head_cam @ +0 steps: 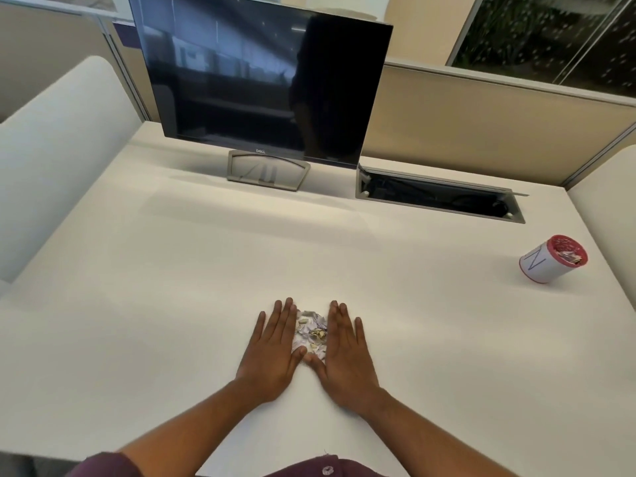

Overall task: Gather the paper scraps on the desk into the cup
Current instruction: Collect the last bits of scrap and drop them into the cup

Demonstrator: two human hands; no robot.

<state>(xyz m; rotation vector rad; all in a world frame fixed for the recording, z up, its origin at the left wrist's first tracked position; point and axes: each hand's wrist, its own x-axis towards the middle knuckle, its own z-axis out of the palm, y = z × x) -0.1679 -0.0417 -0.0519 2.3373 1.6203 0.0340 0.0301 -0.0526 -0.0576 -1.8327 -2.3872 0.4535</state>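
Note:
A small pile of paper scraps, white with bits of yellow and grey, lies on the white desk near its front edge. My left hand lies flat against the pile's left side, and my right hand lies flat against its right side. The thumbs meet below the pile. Both hands have straight fingers and hold nothing. The cup, white with a red rim and a letter N on its side, stands far to the right with some scraps inside it.
A dark monitor on a grey stand is at the back of the desk. An open cable tray is cut into the desk at back right. Partition walls enclose the desk.

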